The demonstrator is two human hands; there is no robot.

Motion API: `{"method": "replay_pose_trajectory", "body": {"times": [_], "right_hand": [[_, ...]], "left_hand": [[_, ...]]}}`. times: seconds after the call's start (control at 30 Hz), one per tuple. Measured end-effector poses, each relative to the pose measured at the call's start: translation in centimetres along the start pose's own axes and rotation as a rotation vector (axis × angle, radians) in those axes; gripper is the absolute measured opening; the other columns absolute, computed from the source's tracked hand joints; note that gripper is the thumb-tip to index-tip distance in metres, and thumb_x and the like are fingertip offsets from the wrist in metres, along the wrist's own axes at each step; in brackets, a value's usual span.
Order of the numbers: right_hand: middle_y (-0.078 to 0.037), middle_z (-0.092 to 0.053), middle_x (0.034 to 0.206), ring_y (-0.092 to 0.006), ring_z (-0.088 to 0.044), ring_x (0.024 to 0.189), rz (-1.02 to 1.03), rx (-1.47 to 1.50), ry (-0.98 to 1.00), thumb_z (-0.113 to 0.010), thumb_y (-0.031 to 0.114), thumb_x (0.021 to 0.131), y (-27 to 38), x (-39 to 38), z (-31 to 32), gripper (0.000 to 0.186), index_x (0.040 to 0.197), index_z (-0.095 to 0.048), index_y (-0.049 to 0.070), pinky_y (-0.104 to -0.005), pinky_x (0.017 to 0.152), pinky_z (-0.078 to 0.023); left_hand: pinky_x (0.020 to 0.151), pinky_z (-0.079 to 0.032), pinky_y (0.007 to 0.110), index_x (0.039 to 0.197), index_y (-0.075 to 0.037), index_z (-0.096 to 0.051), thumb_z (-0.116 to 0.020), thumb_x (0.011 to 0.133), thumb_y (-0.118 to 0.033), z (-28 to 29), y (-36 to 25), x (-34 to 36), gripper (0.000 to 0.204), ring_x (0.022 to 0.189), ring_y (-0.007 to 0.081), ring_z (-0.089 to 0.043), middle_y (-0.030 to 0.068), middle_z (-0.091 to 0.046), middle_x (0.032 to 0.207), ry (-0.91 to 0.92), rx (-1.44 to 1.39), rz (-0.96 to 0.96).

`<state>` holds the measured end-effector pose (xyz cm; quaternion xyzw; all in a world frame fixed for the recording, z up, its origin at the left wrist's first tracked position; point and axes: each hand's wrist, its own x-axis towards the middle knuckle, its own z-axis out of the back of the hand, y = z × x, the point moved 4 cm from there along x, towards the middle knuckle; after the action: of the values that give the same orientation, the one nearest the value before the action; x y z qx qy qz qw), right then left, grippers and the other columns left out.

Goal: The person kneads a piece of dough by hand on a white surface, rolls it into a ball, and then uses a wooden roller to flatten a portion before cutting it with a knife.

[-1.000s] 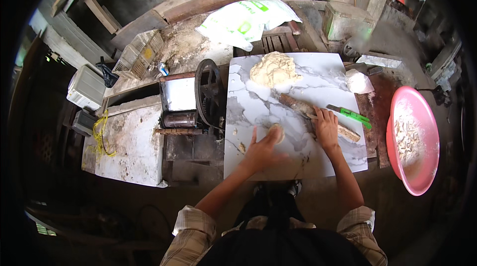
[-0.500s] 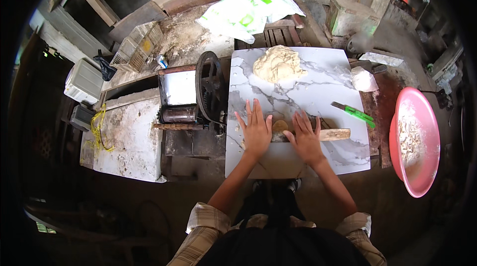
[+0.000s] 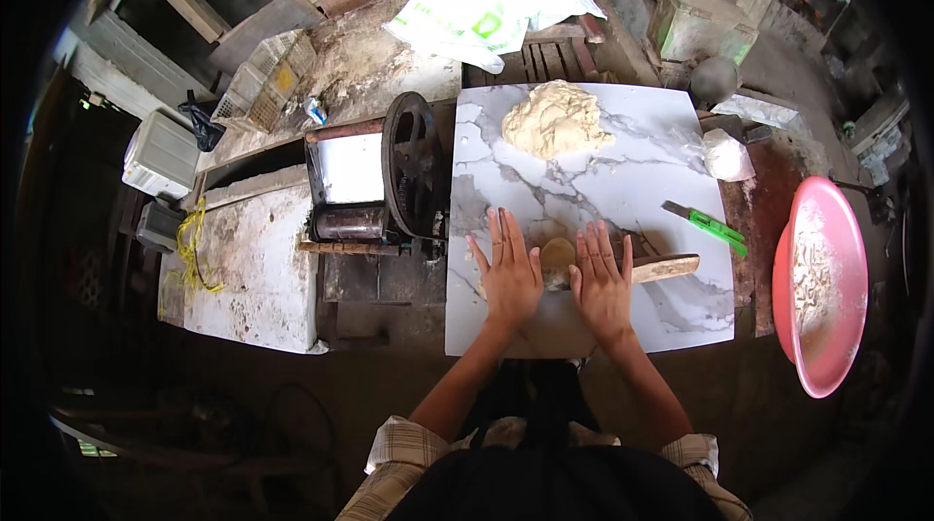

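Head view, with a marble-patterned board (image 3: 671, 132) spread right of centre, white with grey veins. Left of the frame, a stained white slab (image 3: 258, 268). Between slab and board, a metal roller machine (image 3: 350, 222) with a dark spoked wheel (image 3: 391, 171). Far right, a pink basin (image 3: 825, 210) with pale powder (image 3: 809, 283) inside. Top centre, a white plastic sack (image 3: 477, 20) with green print. Toward the board's upper edge, a lumpy mass of dough (image 3: 555, 120). Lower centre, left hand (image 3: 512, 283) and right hand (image 3: 603, 289), apart, palms down, fingers stretched forward. Under the right hand, a wooden rod (image 3: 669, 269), right end sticking out to the right; left end hidden from sight. Farther right, near the board's edge, a green-handled utility knife (image 3: 715, 231). Between the hands, just above the rod, a small round tan piece (image 3: 557, 251).
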<state>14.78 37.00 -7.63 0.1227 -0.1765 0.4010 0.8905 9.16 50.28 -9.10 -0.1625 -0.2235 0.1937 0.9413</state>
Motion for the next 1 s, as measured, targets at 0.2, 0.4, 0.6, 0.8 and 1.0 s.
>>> {"method": "replay_pose_trajectory", "body": {"times": [0.2,0.4,0.6,0.8,1.0], "right_hand": [[-0.012,-0.044,0.139,-0.0222,-0.026,0.139,0.008,-0.041,0.015,-0.042,0.028,0.094,-1.1,6.3,-2.0,0.043,0.123,-0.055,-0.001,-0.0547,0.112,-0.014],[-0.011,-0.041,0.142,-0.0214,-0.026,0.138,0.032,-0.114,-0.055,-0.042,0.031,0.094,-0.9,6.5,-2.8,0.046,0.125,-0.054,-0.001,-0.0533,0.113,-0.015],[-0.015,-0.042,0.140,-0.0253,-0.027,0.138,-0.017,0.076,0.092,-0.045,0.028,0.093,0.4,0.1,-0.4,0.044,0.125,-0.052,-0.002,-0.0491,0.112,-0.018],[-0.013,-0.032,0.147,-0.0225,-0.022,0.140,-0.038,-0.044,0.032,-0.039,0.033,0.096,-1.8,7.6,-2.8,0.049,0.128,-0.050,-0.002,-0.0497,0.113,-0.015],[-0.013,-0.033,0.147,-0.0211,-0.021,0.141,-0.067,-0.051,0.000,-0.039,0.036,0.096,-0.8,5.4,-2.6,0.052,0.130,-0.048,-0.002,-0.0501,0.113,-0.013]], "left_hand": [[0.110,-0.003,0.060,0.139,0.012,-0.023,-0.038,0.096,-0.029,-1.2,1.7,5.8,0.061,0.141,0.0343,-0.014,0.0234,-0.029,0.146,-0.080,0.002,0.066],[0.110,-0.002,0.059,0.139,0.013,-0.021,-0.037,0.097,-0.028,-1.5,2.3,5.5,0.061,0.142,0.0337,-0.011,0.0239,-0.027,0.147,-0.077,-0.007,0.112],[0.108,-0.002,0.063,0.140,0.011,-0.023,-0.041,0.094,-0.025,1.0,-0.9,-0.2,0.061,0.141,0.0346,-0.016,0.0245,-0.029,0.145,0.025,0.025,-0.014],[0.109,0.000,0.062,0.139,0.011,-0.024,-0.040,0.095,-0.027,-0.9,0.8,7.6,0.060,0.141,0.0344,-0.013,0.0240,-0.029,0.145,-0.105,-0.005,-0.031],[0.109,0.001,0.062,0.140,0.011,-0.021,-0.041,0.095,-0.026,-1.5,1.3,6.0,0.061,0.142,0.0354,-0.012,0.0239,-0.028,0.146,-0.063,-0.065,0.051]]}}
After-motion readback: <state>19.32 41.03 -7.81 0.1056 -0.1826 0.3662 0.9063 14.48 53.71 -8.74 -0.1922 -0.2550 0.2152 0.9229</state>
